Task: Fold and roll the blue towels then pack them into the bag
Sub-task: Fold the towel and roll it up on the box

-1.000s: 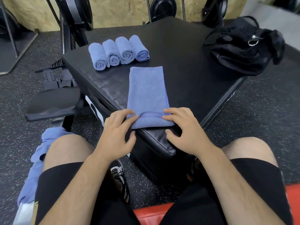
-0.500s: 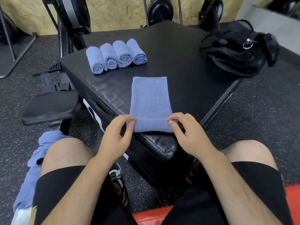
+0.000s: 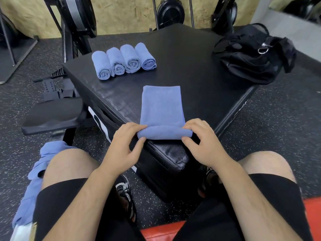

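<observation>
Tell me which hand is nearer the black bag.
Right. The right hand grips the partly rolled towel at its right end, toward the bag; the left hand grips its left end, farther off.

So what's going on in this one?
A person rolls a folded blue towel on a black padded box, left-hand grip and right-hand grip pinching the ends of the roll begun at its near end. Four rolled towels sit in a row behind; the black bag lies far right.

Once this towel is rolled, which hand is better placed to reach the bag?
Probably the right hand: the bag lies far right on the box. The left hand, also holding the towel, would cross over.
</observation>
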